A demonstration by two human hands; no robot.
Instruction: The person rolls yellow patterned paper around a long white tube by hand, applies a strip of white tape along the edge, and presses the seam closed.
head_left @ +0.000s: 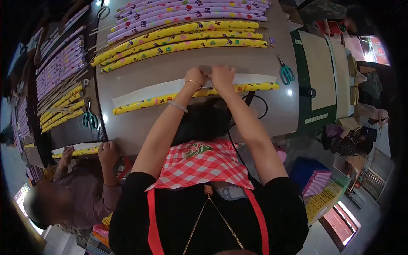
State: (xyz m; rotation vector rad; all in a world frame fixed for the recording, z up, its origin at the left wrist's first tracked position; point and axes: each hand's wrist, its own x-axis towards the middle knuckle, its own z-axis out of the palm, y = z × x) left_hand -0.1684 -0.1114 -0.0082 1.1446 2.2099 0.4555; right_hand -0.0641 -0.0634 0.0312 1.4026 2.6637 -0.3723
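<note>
A yellow printed roll of wrapping paper (146,103) lies across the table in front of me, with a white strip of its paper (148,90) unrolled along the far side. My left hand (194,77) and my right hand (222,79) meet over the middle of that strip. Fingers of both are curled in and nearly touch each other. What they pinch, if anything, is too small and hidden to make out. Below the wrists, part of the roll is covered by my forearms.
Yellow rolls (182,44) and purple rolls (191,15) lie at the back of the table. Teal scissors (287,73) are at the right, near a green cutting mat (325,114). On the left, a co-worker's hands hold another yellow roll (80,152), near more scissors (90,120).
</note>
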